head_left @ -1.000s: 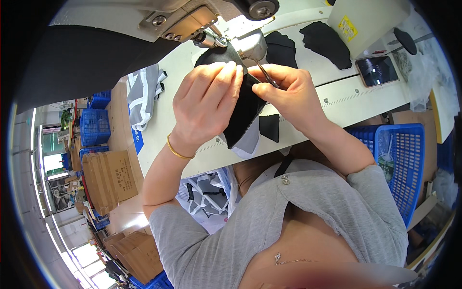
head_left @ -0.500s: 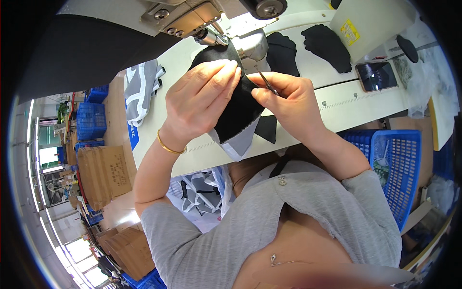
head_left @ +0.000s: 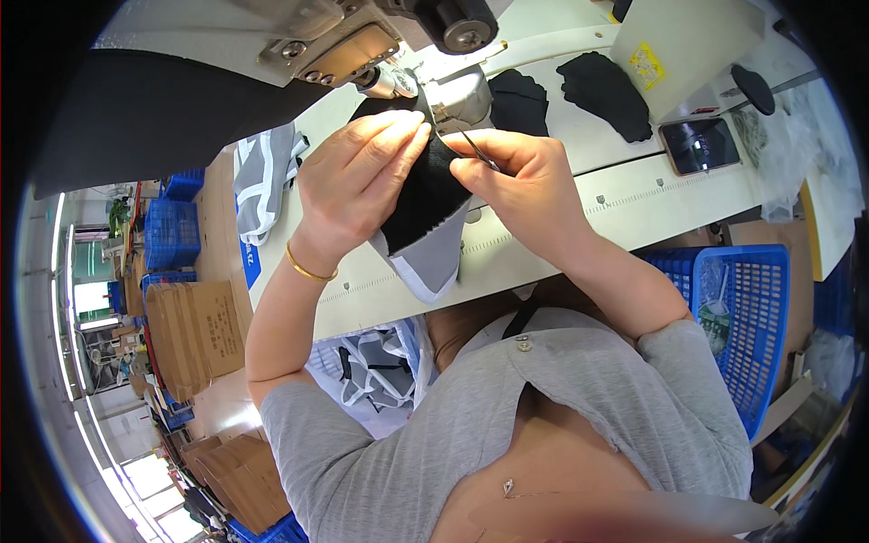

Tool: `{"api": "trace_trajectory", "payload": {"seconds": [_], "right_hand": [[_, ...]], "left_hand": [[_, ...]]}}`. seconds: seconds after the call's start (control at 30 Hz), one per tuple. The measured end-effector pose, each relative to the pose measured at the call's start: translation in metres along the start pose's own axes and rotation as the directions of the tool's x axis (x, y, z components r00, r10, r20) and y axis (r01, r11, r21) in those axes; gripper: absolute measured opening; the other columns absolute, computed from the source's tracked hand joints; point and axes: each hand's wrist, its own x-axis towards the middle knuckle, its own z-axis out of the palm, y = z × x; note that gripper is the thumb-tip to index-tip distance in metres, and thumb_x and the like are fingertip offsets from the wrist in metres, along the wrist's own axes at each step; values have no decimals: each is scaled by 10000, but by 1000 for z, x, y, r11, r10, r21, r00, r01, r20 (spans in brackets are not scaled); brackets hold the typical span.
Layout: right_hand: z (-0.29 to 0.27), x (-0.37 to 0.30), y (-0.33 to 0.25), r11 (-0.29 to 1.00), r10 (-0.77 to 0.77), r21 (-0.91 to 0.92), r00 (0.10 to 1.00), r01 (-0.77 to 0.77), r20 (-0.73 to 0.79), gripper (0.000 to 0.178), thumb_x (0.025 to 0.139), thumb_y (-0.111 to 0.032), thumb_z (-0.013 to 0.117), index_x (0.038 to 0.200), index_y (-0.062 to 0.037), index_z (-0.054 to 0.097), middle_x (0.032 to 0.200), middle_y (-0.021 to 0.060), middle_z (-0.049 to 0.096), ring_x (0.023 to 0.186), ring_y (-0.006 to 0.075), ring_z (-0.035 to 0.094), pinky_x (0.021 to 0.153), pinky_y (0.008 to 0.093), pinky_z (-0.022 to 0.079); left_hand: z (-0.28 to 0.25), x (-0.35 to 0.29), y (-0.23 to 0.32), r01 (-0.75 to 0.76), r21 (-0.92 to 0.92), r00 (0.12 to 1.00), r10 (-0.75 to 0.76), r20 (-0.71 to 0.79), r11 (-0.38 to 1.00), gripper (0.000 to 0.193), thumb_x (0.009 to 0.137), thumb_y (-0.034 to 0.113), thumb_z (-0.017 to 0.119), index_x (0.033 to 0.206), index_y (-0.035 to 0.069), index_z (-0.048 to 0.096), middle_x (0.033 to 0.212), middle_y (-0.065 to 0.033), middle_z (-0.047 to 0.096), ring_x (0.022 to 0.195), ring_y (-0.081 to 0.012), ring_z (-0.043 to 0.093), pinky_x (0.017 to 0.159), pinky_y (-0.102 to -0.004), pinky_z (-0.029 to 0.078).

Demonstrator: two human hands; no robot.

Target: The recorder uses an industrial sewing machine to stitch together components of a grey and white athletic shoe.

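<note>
Black cloth (head_left: 424, 204) pokes into the sewing machine (head_left: 348, 61), maybe part sewn, its near end left to do. The left hand (head_left: 356, 181) pinches it; the right hand (head_left: 529, 185) holds thin tweezers (head_left: 482, 153).

There are two hands, the left hand (head_left: 358, 185) and the right hand (head_left: 529, 181), one gold bracelet (head_left: 310, 264), one pointed metal tool (head_left: 480, 152), one sewing machine (head_left: 353, 56) and one phone (head_left: 699, 146). One black cloth panel (head_left: 421, 204) and one grey cloth panel (head_left: 430, 262) show, plus two separate dark fabric bundles (head_left: 605, 95). At least two cardboard boxes (head_left: 190, 339) and at least three blue baskets (head_left: 756, 317) are visible.
</note>
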Motion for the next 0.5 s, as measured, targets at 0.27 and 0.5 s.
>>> {"api": "trace_trajectory", "payload": {"seconds": [0.27,0.5], "right_hand": [[-3,15,3,999,-45,-26,999,44,-27,210,862,-98,642,1009,43,692,668,-70,547,620,-4,414,523,205,363],[-5,27,-4,986,-111,-125,994,108,-17,179,863,-124,627,878,54,639,605,-44,470,603,7,380,512,228,339]], "left_hand": [[6,4,-7,-2,35,1000,2,-7,999,271,651,31,690,920,34,726,957,-47,683,865,-186,669,745,-309,566],[13,-3,-9,-13,170,998,23,-54,985,264,663,73,678,919,28,723,927,-54,675,841,-192,652,781,-321,536]]}}
